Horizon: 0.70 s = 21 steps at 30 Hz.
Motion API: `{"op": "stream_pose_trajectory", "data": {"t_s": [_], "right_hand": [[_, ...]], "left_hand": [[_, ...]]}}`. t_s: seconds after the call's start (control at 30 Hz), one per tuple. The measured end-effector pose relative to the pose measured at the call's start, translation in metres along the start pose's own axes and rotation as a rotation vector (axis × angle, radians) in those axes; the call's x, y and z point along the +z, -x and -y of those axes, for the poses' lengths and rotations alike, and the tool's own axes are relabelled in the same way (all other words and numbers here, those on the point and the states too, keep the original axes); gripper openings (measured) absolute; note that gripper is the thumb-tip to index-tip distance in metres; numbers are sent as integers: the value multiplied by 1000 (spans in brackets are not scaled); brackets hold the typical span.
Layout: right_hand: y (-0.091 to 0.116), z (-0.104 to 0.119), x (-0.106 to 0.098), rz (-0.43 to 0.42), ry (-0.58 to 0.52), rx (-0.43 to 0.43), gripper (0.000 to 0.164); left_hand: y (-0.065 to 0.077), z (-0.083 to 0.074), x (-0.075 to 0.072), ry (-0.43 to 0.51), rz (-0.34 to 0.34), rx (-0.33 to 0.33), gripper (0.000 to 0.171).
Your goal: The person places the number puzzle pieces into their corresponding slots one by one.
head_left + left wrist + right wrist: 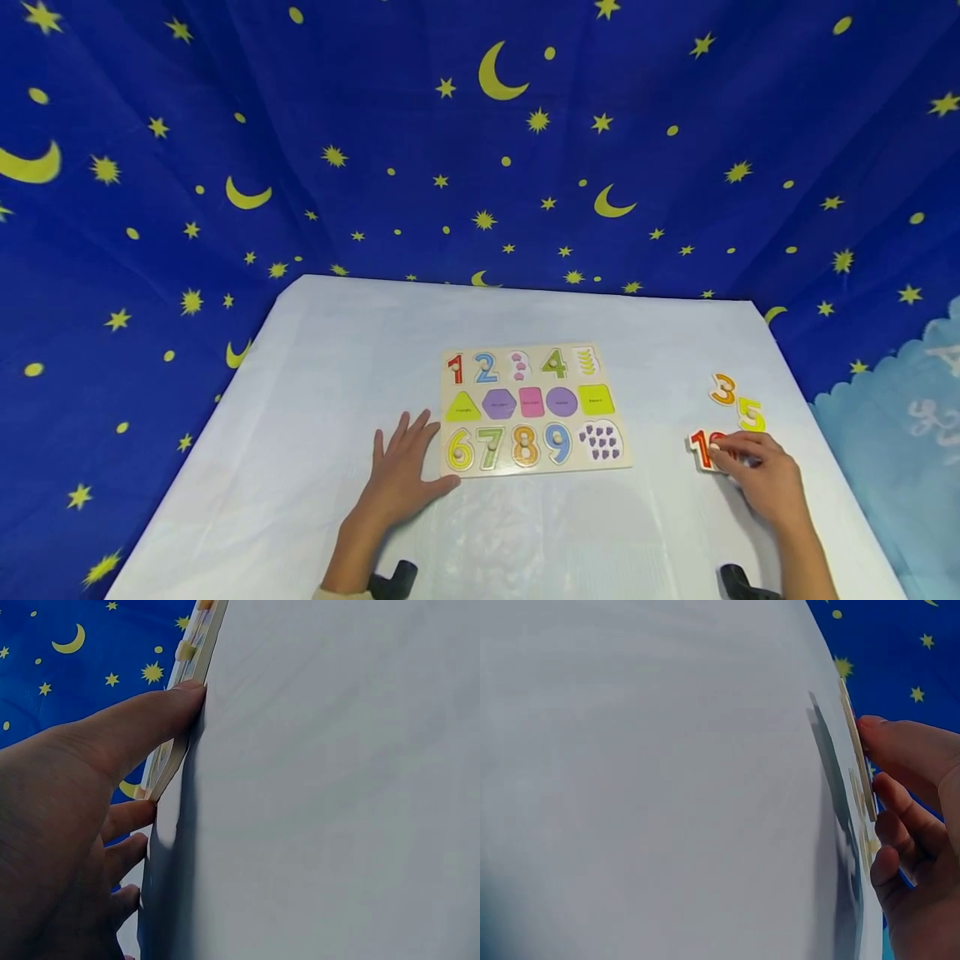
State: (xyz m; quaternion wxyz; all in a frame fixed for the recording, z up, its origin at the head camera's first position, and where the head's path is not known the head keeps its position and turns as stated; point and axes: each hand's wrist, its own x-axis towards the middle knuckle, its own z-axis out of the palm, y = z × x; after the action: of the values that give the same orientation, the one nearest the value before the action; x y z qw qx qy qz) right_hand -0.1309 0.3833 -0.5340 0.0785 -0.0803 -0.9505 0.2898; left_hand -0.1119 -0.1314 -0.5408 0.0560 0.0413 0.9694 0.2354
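Note:
A wooden number puzzle board (536,467) lies on the white table, with several number pieces in its slots; three other recesses show small printed pictures. My left hand (405,471) rests at the board's left side, fingers spread and thumb at the lower left corner. In the left wrist view the thumb (161,716) touches the board's edge. Off to the right, my right hand (765,479) pinches a red number 10 piece (699,450) from above. The right wrist view shows this piece (857,750) edge-on, raised over its shadow.
An orange number 3 piece (723,389) and a yellow number 5 piece (751,415) lie just beyond the right hand. Blue cloth (420,125) with moons and stars hangs behind the white table (360,333). A light blue cloth (900,467) lies at the right.

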Motion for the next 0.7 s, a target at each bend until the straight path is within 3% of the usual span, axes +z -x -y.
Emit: {"op": "stream_pose_trajectory", "data": {"t_s": [0.4, 0.7], "right_hand": [[-4, 17, 10, -15, -18, -115, 27], [-4, 26, 23, 68, 6, -57, 38]], "left_hand": [[2, 1, 1, 15, -27, 16, 88], [0, 2, 2, -2, -4, 10, 90]]}}
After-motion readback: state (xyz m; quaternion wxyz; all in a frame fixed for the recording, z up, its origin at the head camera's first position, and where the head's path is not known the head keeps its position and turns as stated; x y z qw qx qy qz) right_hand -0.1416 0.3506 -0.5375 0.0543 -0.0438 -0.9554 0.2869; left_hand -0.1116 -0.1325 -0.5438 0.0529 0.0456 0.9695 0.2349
